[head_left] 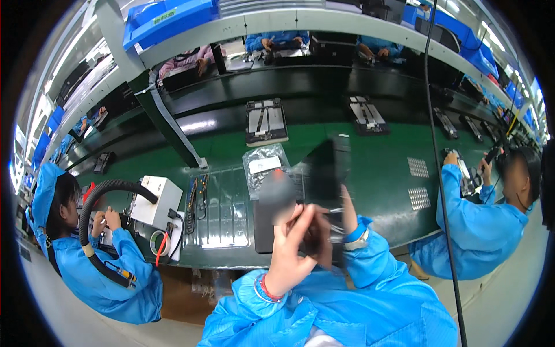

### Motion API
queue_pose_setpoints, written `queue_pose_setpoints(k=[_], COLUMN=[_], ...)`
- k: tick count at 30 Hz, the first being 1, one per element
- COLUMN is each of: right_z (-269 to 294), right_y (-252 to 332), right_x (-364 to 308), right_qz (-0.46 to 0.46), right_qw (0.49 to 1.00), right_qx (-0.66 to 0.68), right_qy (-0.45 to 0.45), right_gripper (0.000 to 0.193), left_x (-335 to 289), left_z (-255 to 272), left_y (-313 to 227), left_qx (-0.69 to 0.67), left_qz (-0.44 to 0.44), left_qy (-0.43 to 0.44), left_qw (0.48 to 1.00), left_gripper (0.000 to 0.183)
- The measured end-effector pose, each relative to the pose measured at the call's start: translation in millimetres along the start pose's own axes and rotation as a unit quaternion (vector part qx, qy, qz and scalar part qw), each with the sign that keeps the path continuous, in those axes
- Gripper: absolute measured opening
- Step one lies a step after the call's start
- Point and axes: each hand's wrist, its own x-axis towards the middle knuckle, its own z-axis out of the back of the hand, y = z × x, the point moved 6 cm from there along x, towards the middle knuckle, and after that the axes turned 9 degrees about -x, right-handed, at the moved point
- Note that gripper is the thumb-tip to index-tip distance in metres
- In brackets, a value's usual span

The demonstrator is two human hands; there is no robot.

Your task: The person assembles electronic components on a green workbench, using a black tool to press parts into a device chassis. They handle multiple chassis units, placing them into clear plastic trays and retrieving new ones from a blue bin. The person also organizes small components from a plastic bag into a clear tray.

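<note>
Dark flat panel raised on edge near the frame's centre

The right hand, partly hidden behind the panel, appears to grasp it upright, probably so the left hand can reach its surface. The left fingers bend close to its lower part; blur prevents telling whether they pinch anything. Just left of centre, a clear plastic bag lies on the green bench, perhaps to stay within reach.

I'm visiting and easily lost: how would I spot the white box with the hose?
Find the long green workbench, then its left part, beside the co-worker in blue clothing. There stands the white box-shaped unit, set apart from its neighbours by the thick black ribbed hose joined to it.
</note>
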Motion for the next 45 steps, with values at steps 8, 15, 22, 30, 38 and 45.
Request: queue_pose_setpoints(k=[8, 15, 22, 30, 38, 45], right_z=[-11, -6, 19, 38, 12, 56], right_y=[-11, -17, -6, -59, -111, -69], right_x=[-24, -9, 12, 30, 21, -17], right_qz=[-0.069, -0.069, 0.028, 0.027, 0.006, 0.026], right_qw=[0.955, 0.934, 0.992, 0.728, 0.679, 0.788], right_qx=[0.288, 0.348, 0.12, -0.67, -0.725, -0.611], right_qy=[0.033, 0.038, 0.005, 0.144, 0.111, -0.074], right_gripper=[0.039, 0.04, 0.041, 0.034, 0.04, 0.039], left_x=[-20, -21, -8, -85, -114, -116], left_z=[-26, -27, -19, -64, -48, 63], left_y=[-18, -18, 5, 139, 170, 122], left_qx=[0.418, 0.447, 0.123, -0.561, -0.639, 0.046], left_qz=[-0.098, -0.109, -0.075, 0.394, 0.525, 0.357], left_qy=[0.007, 0.005, 0.031, -0.125, -0.093, -0.035], left_qw=[0.903, 0.888, 0.989, 0.717, 0.554, 0.932], left_gripper=[0.068, 0.067, 0.067, 0.027, 0.03, 0.028])
